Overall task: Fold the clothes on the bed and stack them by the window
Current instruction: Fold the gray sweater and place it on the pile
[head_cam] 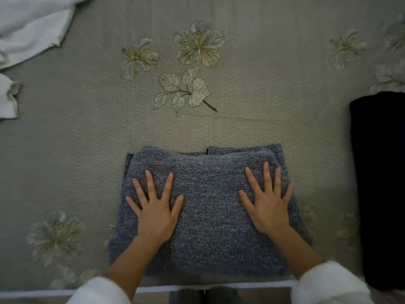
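Observation:
A blue-grey knitted garment (208, 207) lies folded into a thick rectangle on the bed, close to the near edge. My left hand (154, 207) presses flat on its left half with the fingers spread and straight. On the right half my right hand (268, 200) lies flat too, fingers spread. Neither hand grips the fabric.
The bed is covered by a grey-green spread (87, 139) printed with flowers and leaves. Crumpled white cloth (28, 29) lies at the far left corner, with another white piece (7, 99) below it. A dark folded garment (381, 183) sits at the right edge.

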